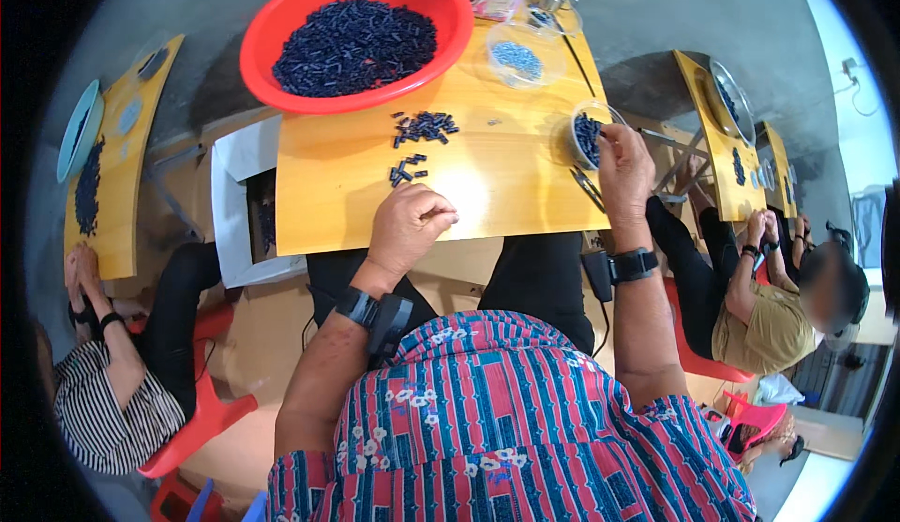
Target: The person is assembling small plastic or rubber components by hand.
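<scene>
While your left hand [414, 222] by the pile [406, 173] and right hand [626, 166] at the bowl [585, 106] of pieces [587, 137] press their grips together, contents unclear, a knuckle could tip the bowl off the surface [506, 170].

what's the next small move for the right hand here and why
Probably ease the right hand open over the clear tub: its fingertips are at the tub, and dark pieces much like the loose ones on the table lie inside. Whether it holds a piece is hard to tell.
</scene>
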### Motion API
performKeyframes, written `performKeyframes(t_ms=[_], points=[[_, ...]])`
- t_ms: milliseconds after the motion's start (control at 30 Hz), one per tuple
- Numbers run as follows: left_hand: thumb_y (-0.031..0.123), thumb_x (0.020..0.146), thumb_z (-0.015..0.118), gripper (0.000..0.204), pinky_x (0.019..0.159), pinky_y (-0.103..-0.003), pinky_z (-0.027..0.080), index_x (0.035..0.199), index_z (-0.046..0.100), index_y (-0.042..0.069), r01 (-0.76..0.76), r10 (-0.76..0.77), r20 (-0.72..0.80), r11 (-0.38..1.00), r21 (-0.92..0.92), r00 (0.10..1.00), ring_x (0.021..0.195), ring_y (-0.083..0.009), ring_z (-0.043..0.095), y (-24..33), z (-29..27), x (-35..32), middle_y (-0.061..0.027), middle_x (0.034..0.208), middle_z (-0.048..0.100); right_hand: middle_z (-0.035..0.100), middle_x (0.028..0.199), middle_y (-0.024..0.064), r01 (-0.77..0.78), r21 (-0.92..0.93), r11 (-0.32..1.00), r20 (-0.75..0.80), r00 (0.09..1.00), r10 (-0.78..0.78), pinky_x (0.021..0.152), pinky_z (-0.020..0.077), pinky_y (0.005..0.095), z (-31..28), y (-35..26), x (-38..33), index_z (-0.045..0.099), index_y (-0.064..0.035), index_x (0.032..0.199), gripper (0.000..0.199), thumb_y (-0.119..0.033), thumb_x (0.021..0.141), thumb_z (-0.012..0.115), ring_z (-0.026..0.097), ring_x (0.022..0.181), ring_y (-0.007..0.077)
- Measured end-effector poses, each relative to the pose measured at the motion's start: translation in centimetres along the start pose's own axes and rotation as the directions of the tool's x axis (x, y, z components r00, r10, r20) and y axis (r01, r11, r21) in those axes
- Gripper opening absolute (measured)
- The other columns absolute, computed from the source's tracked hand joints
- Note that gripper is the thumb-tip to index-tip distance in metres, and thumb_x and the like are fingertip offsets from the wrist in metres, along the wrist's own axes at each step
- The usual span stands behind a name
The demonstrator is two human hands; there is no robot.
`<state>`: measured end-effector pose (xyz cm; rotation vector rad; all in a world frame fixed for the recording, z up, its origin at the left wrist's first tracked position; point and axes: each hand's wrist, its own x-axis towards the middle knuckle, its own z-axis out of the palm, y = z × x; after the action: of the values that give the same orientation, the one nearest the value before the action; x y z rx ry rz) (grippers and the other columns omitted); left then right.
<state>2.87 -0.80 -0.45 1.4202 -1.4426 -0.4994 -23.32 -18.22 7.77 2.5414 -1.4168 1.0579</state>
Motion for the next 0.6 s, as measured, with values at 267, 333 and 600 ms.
performKeyframes(t_ms=[267,333,600], points=[[0.010,0.074,0.077,0.007,0.069,-0.036,0.048,0.075,0.071,0.008,-0.003,0.001,0.021,0.997,0.076,1.000,0.076,-0.0255,0.060,1.1,-0.3,-0.5,-0.0057,0.072,0.064,0.068,0.089,0.0117,-0.113,0.367,0.924,0.202,0.979,0.040,0.068,0.0529,0.0310,3.9,-4.7,-1.7,0.071,-0.0056,0.102,0.017,-0.003,0.086,0.070,0.068,0.077,0.0212],[0.017,0.076,0.076,0.007,0.072,-0.038,0.052,0.076,0.072,0.012,0.009,-0.015,0.041,0.989,0.148,0.999,0.080,-0.0257,0.062,1.4,-0.4,-0.6,-0.0029,0.077,0.067,0.067,0.089,0.0129,0.018,0.429,0.903,0.225,0.966,-0.126,0.067,0.0531,0.0327,5.7,-6.9,-2.4,0.072,-0.0054,0.101,0.016,-0.005,0.085,0.071,0.067,0.074,0.0236],[0.016,0.076,0.076,0.007,0.072,-0.039,0.052,0.075,0.071,0.011,0.011,-0.013,0.012,0.994,0.106,1.000,0.080,-0.0267,0.061,1.9,0.0,-0.7,-0.0045,0.077,0.066,0.062,0.092,0.0123,-0.154,0.520,0.840,0.343,0.939,-0.041,0.069,0.0523,0.0362,9.3,-12.1,-2.2,0.069,-0.0048,0.108,0.028,-0.002,0.081,0.073,0.064,0.075,0.0261]])
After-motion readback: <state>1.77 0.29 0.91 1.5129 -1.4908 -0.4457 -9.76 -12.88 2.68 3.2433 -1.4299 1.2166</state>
